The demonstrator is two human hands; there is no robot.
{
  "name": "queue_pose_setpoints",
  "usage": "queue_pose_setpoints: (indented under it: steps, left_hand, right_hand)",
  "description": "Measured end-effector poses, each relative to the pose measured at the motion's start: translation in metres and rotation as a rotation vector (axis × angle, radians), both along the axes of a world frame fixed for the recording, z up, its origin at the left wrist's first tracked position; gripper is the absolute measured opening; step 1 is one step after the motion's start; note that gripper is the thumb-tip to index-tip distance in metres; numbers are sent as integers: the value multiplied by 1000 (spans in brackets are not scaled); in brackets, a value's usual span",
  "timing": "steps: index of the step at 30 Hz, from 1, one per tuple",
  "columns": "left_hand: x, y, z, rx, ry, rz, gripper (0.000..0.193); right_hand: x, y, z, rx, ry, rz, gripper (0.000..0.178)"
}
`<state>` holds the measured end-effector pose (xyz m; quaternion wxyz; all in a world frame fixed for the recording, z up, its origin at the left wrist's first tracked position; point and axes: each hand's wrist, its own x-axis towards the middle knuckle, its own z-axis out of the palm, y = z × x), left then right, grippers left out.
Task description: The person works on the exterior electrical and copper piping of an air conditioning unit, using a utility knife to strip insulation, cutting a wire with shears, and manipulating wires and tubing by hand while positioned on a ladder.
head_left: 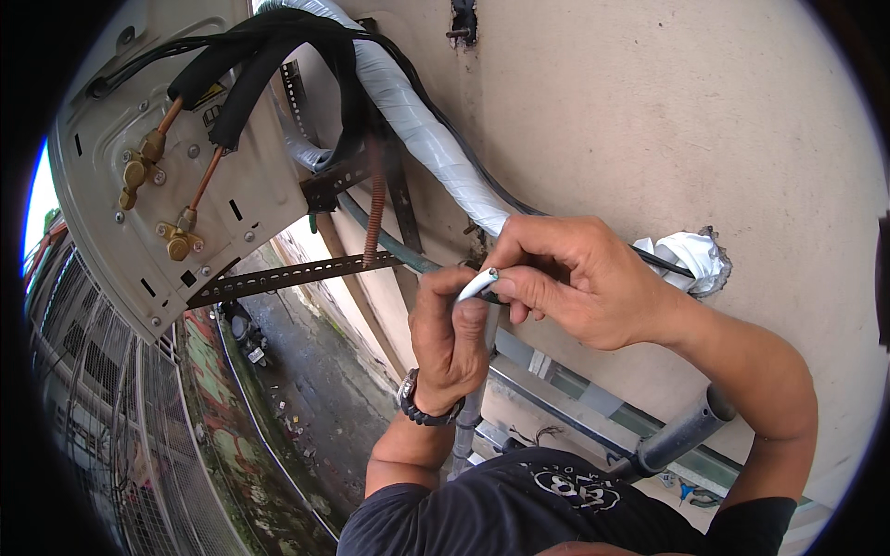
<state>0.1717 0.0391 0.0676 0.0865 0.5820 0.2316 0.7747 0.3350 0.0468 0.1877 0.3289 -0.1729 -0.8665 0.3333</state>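
Note:
My left hand [450,324], a dark bracelet at its wrist, is closed around a short white tube-like piece [476,284] with a dark spot at its tip. What it is made of, I cannot make out. The thumb and forefinger of my right hand [579,278] pinch at that tip. Just behind my fingers runs a pipe bundle wrapped in pale grey tape [422,125], its lower end hidden by my right hand. A black cable [464,167] follows the bundle and passes behind the same hand.
An outdoor air-conditioner unit [250,185] with brass valves [139,171] stands at the left on a perforated metal bracket [297,278]. White material fills a wall hole [695,259] at the right. A grey pipe [681,431] lies near my right elbow. Far below is an alley [315,371] with a motorbike [246,332].

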Motion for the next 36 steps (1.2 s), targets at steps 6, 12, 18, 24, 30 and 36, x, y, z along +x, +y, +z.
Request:
queue_pose_setpoints:
  steps: [6,12,18,24,30,36]
  left_hand:
    - [-12,17,-2,287,123,239,25]
    - [-8,25,-6,268,38,211,30]
    - [-3,33,-6,304,60,378,44]
    - [-3,32,-8,135,-90,70,51]
    - [1,34,-1,99,-83,-48,47]
    - [-5,35,3,213,18,129,44]
  right_hand:
    - [-7,7,-8,303,-16,-24,8]
    - [-13,14,-12,591,2,-8,9]
    - [-19,13,-13,698,3,20,12]
    - [-18,16,-13,664,-66,44,11]
    - [-13,5,-1,452,-244,-75,14]
    - [-12,6,5,298,-299,-50,17]
